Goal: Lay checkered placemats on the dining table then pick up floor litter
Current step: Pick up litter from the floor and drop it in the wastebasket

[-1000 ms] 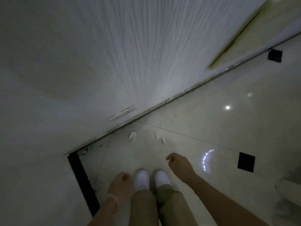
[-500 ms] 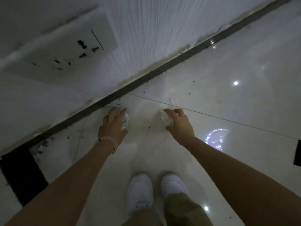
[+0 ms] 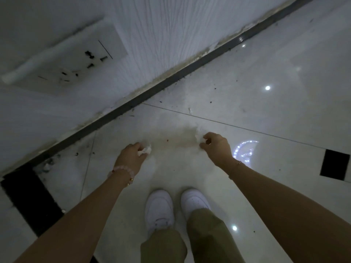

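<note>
Left paper wad (image 3: 144,150): pinched in the curled fingers of the left hand (image 3: 131,158), low over the floor (image 3: 171,177), at eleven o'clock from the shoes (image 3: 159,207). Right paper wad (image 3: 199,137): gripped likewise by the right hand (image 3: 216,149), at one o'clock. Risks: so light a pinch may shed paper on lifting, and the scrap (image 3: 190,110) at twelve o'clock may be overlooked. The left wad's long axis runs toward two o'clock; the right's is hidden.

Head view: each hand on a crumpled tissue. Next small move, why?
Probably lift both hands off the floor: the left hand grips the left tissue wad, the right hand pinches the right tissue wad, so both look secured.
</note>
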### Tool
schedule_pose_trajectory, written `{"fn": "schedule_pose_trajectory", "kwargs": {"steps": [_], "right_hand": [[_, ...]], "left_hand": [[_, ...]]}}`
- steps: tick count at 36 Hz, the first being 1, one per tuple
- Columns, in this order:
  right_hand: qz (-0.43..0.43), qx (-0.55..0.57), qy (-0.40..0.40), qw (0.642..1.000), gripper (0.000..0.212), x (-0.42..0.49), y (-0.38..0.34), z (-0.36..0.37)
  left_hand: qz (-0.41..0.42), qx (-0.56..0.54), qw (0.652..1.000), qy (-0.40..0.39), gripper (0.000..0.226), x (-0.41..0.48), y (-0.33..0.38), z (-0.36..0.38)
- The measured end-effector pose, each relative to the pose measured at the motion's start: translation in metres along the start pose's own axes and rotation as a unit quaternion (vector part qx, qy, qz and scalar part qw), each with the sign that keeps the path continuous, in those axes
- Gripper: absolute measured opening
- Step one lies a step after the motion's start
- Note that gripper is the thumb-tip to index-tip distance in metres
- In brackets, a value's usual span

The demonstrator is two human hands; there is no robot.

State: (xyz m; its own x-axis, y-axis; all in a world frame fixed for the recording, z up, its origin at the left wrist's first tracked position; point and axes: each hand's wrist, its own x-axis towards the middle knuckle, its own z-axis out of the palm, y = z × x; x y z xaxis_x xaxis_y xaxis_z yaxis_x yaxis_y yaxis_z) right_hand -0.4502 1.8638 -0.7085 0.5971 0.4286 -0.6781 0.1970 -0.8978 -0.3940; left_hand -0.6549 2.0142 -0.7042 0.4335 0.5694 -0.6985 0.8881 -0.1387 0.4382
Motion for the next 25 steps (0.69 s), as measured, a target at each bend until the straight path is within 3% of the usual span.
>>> {"fn": "schedule_pose_trajectory", "kwargs": {"steps": [11, 16, 22, 25], "right_hand": [[-0.036, 0.015, 0.065, 0.997, 0.026, 0.028, -0.035, -0.014], [-0.072, -0.051, 0.073, 0.993, 0.016, 0.049, -0.045, 0.01], [-0.098, -0.067, 0.116, 0.986, 0.025, 0.067, -0.045, 0.027], [-0.083, -0.044, 0.134, 0.986, 0.043, 0.073, -0.044, 0.028]], "left_hand": [[0.012, -0.062, 0.997, 0.039, 0.035, 0.015, 0.017, -0.01], [0.021, -0.081, 0.995, 0.059, 0.035, 0.037, 0.0, 0.0], [0.014, -0.116, 0.991, 0.057, 0.031, 0.046, -0.026, 0.016], [0.016, -0.111, 0.992, 0.057, 0.032, 0.045, -0.031, 0.021]]}}
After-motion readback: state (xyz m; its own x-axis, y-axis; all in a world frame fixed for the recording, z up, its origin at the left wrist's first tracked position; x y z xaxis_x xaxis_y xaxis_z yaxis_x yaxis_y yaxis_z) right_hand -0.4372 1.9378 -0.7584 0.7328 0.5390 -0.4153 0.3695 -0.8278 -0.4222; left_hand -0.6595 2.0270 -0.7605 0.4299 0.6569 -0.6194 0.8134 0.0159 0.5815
